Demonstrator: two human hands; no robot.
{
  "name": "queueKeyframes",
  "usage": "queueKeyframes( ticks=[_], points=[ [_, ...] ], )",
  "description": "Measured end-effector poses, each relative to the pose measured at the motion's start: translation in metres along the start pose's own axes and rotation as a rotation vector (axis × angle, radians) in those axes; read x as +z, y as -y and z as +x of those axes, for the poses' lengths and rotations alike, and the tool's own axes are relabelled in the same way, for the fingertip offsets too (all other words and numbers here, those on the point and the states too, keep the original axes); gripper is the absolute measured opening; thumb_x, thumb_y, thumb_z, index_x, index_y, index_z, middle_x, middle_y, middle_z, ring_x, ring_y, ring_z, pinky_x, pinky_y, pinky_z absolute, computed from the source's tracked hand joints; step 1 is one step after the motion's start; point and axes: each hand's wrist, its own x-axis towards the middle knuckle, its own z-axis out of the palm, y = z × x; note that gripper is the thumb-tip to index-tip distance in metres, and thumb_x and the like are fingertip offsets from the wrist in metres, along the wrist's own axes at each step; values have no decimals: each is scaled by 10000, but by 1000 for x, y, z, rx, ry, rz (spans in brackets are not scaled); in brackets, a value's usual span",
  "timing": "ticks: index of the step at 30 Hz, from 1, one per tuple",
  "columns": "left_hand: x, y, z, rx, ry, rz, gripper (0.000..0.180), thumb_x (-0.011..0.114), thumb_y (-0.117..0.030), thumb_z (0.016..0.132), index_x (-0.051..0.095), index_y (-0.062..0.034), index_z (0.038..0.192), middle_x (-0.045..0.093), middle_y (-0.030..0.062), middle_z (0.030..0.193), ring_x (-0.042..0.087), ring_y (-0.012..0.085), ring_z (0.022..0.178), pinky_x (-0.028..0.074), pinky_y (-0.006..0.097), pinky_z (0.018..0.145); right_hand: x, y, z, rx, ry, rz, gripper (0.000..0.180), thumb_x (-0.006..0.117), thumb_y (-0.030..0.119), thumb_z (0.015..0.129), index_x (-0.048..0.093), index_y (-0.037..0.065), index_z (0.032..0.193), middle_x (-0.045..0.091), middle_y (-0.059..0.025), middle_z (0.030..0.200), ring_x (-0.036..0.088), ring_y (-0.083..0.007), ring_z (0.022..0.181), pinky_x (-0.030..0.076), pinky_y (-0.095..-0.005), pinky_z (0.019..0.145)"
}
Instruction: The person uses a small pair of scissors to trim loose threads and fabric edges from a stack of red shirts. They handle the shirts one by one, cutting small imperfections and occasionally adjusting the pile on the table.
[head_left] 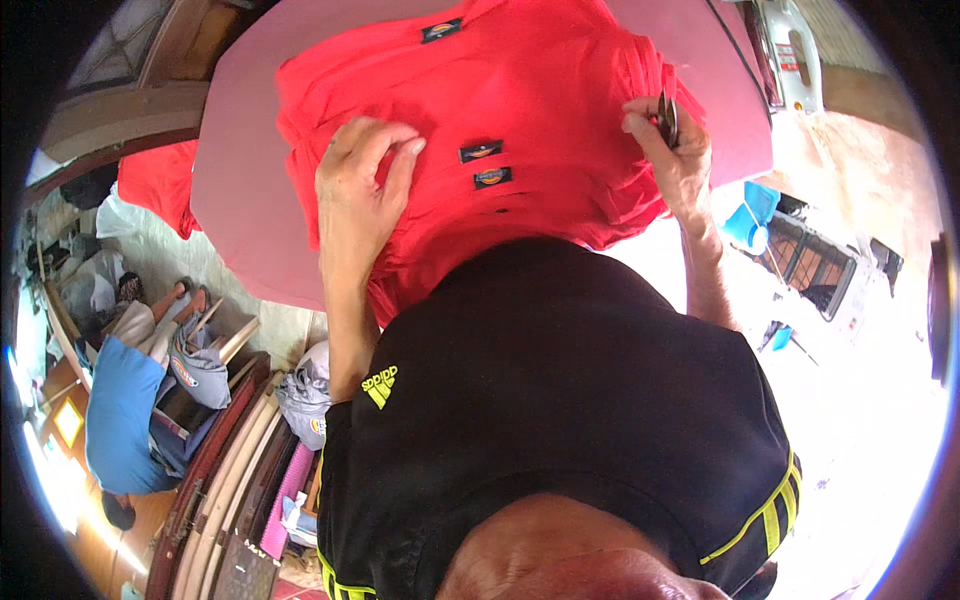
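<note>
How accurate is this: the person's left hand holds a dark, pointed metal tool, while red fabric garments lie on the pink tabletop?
Not quite: the head view shows the right hand, not the left hand, holding the dark, pointed metal tool. Red fabric garments do lie on the pink tabletop.

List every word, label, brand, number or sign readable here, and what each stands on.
Wording and brands are left uncopied:
Red garments: black labels, small lettering, only partly legible.
Wearer's black shirt: yellow-green logo with legible lettering.
Grey bags, left: coloured logos, small and blurred.
White appliance, top right: red print, too small to read.
Dark panel, lower left: faint lettering, unclear.
</note>
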Motion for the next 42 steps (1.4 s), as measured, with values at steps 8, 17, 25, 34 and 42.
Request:
queueKeyframes(
  ticks=[8, 17, 25, 34, 42],
  points=[
    [88, -28, 25, 46, 205, -310, 198, 687, 1, 845, 709, -65, 1031, 644, 90, 969, 656, 234, 790, 527, 338, 703, -5, -42, 4, 119, -88, 597, 171, 593, 151, 1010, 686, 42, 1103, 622, 8, 794, 419, -22, 563, 308, -203, 497],
    [61, -36, 9, 155, 514, -192, 146, 745, -181, 808, 703, -121, 934, 623, 48, 1075, 621, 284, 956, 461, 411, 832, -22, -42, 5, 94, 58, 478, 191, 562, 158, 1031, 688, 41, 1114, 631, -6, 825, 511, -54, 645, 402, -219, 552],
    [44, -9, 22, -24, 97, 616, 593, 734, -543, 799, 652, -111, 1198, 585, 77, 1165, 550, 271, 1092, 341, 524, 939, -3, 18, 81, -666, -24, -333, 161, 641, 97, 917, 672, 28, 1059, 674, -120, 1008, 685, -318, 900, 572, -395, 762],
    [38, -32, 18, -156, 220, 591, 415, 690, -400, 892, 654, -89, 1164, 628, 132, 1072, 592, 333, 1011, 428, 494, 869, 2, 5, 85, -566, 415, -558, 137, 667, 206, 868, 633, 75, 886, 638, -107, 851, 679, -309, 820, 560, -433, 672],
    [19, 39, 94, 96, 71, 514, 233, 678, -176, 916, 667, -68, 1123, 666, 153, 1113, 620, 363, 1060, 502, 397, 864, 34, 31, 154, -609, 480, -219, 162, 685, 150, 896, 646, 12, 972, 660, -137, 831, 654, -290, 777, 512, -369, 708]
  ],
)
